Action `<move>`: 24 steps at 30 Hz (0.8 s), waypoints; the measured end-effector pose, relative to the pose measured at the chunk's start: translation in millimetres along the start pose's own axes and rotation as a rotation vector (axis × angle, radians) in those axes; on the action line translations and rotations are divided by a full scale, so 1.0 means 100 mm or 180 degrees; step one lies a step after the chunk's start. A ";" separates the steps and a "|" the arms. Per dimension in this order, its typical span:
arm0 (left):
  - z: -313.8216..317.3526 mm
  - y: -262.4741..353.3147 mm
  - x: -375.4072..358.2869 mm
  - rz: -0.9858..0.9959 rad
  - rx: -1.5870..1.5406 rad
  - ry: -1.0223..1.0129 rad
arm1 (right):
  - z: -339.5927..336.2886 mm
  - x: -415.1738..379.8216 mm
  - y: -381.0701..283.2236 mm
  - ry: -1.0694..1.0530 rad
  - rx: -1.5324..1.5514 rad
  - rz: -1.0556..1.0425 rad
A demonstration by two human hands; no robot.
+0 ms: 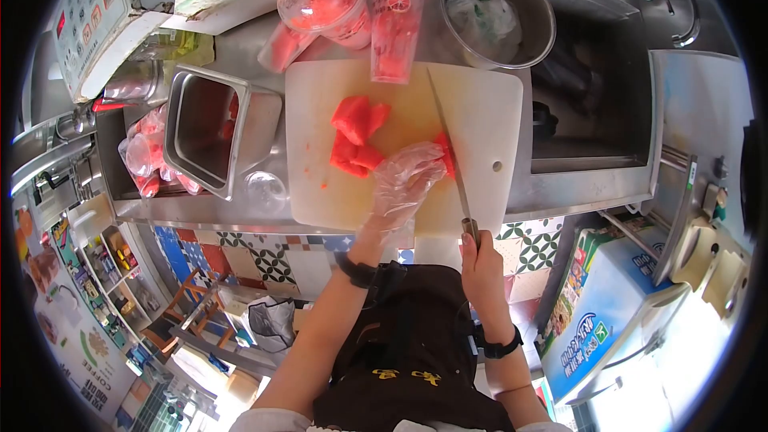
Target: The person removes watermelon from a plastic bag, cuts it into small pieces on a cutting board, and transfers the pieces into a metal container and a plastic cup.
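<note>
the left hand (406, 180), in a clear plastic glove, lies fingers down on a piece of melon (445, 154) near the middle of the board (488, 112), pinning it rather than closing round it. the right hand (480, 260), bare, is clamped on the handle of a knife (446, 138); its blade runs up toward 12 o'clock and sits just beside the pinned piece, on its 3 o'clock side.

more melon chunks (356, 134) lie in a loose heap at 10 o'clock from the gloved hand, close but apart from it. beyond the board, at 12 o'clock, stands a cup (396, 20) packed with red pieces; at 11 o'clock a lidded tub (324, 0); at 1 o'clock a steel bowl (498, 16). a steel pan (212, 128) sits at 9 o'clock.

the fruit looks wet, soft and slippery, so it would bruise under a hard squeeze and may skate on the juice; a flat, light press on top, fingertips tucked back from the blade, seems the sound hold. whether the edge is already in the flesh is hard to tell, as the glove hides the cut.
</note>
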State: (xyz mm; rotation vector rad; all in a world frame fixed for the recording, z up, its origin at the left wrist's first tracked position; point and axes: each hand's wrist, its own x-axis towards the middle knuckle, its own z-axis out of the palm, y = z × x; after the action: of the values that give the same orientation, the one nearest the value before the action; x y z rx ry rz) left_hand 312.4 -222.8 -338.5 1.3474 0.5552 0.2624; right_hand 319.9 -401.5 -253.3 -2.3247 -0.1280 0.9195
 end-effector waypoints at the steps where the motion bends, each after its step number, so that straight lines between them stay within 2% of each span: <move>1: 0.00 0.00 0.00 -0.0018 -0.0052 0.0001 | 0.01 0.01 0.00 -0.0020 -0.0003 0.0008; 6: -0.02 0.02 -0.01 -0.0365 -0.0467 -0.0071 | 0.20 0.11 0.13 -0.0011 -0.0406 0.0161; 9: -0.02 -0.09 0.03 0.0213 -0.0347 -0.0113 | 0.41 0.17 0.29 0.0253 -0.0373 0.0011; 12: -0.02 -0.03 0.01 0.0058 -0.0720 -0.0085 | 0.36 0.11 0.29 0.0170 -0.0066 -0.0045; 15: -0.02 0.07 0.01 -0.0152 -0.0201 -0.0063 | 0.23 0.07 0.18 0.0154 0.0060 -0.0012; 21: -0.05 0.01 -0.02 0.0127 0.0128 0.0138 | 0.12 0.04 0.00 -0.0021 -0.0071 0.0104; 24: -0.07 0.04 -0.02 -0.0164 -0.0029 0.0147 | 0.19 0.04 0.01 0.0005 -0.0214 0.0062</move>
State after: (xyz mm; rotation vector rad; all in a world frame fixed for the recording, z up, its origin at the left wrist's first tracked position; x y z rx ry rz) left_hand 308.0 -217.2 -334.7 1.3189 0.6259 0.2542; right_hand 310.8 -391.5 -266.6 -2.3923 -0.1375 0.9362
